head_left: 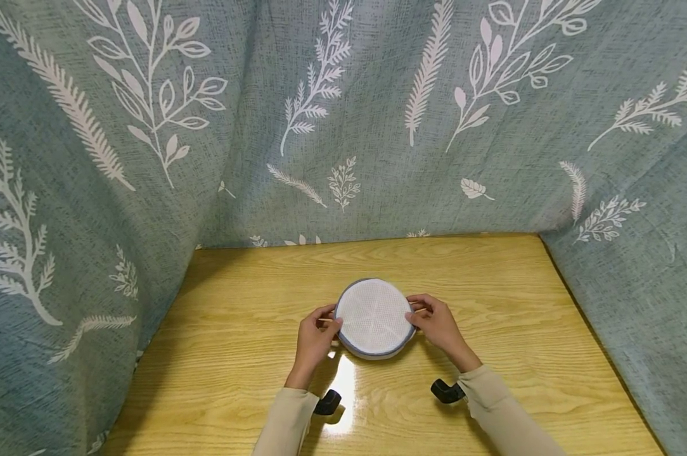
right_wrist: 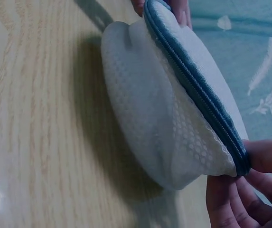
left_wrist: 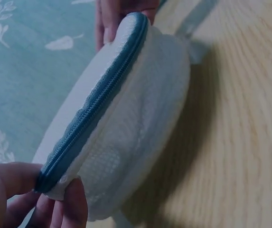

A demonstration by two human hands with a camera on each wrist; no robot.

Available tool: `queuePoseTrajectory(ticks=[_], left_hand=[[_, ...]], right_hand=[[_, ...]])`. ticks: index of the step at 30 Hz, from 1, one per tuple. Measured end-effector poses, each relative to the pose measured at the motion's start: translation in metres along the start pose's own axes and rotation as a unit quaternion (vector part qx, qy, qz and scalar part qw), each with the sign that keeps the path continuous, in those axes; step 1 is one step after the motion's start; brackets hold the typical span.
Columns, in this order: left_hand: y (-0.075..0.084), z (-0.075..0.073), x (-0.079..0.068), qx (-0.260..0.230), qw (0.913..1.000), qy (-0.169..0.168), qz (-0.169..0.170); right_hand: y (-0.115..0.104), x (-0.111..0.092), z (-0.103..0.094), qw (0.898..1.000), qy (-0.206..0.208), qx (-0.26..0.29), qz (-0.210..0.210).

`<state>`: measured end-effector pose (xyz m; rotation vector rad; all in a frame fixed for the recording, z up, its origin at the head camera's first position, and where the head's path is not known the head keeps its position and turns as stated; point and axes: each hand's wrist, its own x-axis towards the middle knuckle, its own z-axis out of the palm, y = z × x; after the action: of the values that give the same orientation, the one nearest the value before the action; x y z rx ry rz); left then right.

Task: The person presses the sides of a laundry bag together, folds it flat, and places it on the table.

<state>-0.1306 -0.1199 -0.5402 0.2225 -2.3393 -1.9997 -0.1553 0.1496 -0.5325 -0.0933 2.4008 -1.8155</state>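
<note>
Between both hands is a round white mesh laundry bag (head_left: 374, 316) with a blue zipper (left_wrist: 98, 104) round its upper rim. My left hand (head_left: 316, 339) pinches the rim at the left side, thumb on top and fingers below. Opposite it, my right hand (head_left: 439, 324) pinches the rim at the right. In the right wrist view the zipper (right_wrist: 197, 90) runs along the edge and looks closed there. The soft mesh side (right_wrist: 140, 104) sags beneath the rim, over the tabletop. Whether the bag's base touches the wood I cannot tell.
A wood-grain table (head_left: 252, 291) lies under the hands. Blue-green curtains (head_left: 378, 126) with white leaf patterns hang behind it and along both sides. A black device (head_left: 329, 403) sits at the left wrist, and another black device (head_left: 447, 391) at the right.
</note>
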Motion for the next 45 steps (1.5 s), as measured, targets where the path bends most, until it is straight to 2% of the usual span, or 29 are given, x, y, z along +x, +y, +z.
queuePoseTrajectory(ticks=[5, 11, 23, 31, 45], left_hand=[[-0.008, 0.001, 0.001, -0.002, 1.0000, 0.000, -0.004], [-0.015, 0.003, 0.002, 0.000, 1.0000, 0.002, -0.001], [-0.018, 0.008, 0.003, 0.043, 0.9986, 0.028, 0.011], [-0.024, 0.007, 0.004, 0.069, 0.9970, 0.032, 0.017], [-0.027, 0.008, 0.006, 0.072, 0.9968, 0.032, 0.010]], right_hand=[[0.007, 0.002, 0.002, 1.000, 0.002, -0.005, -0.008], [0.014, 0.004, 0.005, 0.999, 0.012, -0.036, -0.010], [0.020, 0.005, 0.009, 0.997, 0.020, -0.072, -0.009], [0.022, 0.006, 0.011, 0.996, 0.019, -0.091, -0.015], [0.022, 0.005, 0.014, 0.994, 0.028, -0.104, -0.022]])
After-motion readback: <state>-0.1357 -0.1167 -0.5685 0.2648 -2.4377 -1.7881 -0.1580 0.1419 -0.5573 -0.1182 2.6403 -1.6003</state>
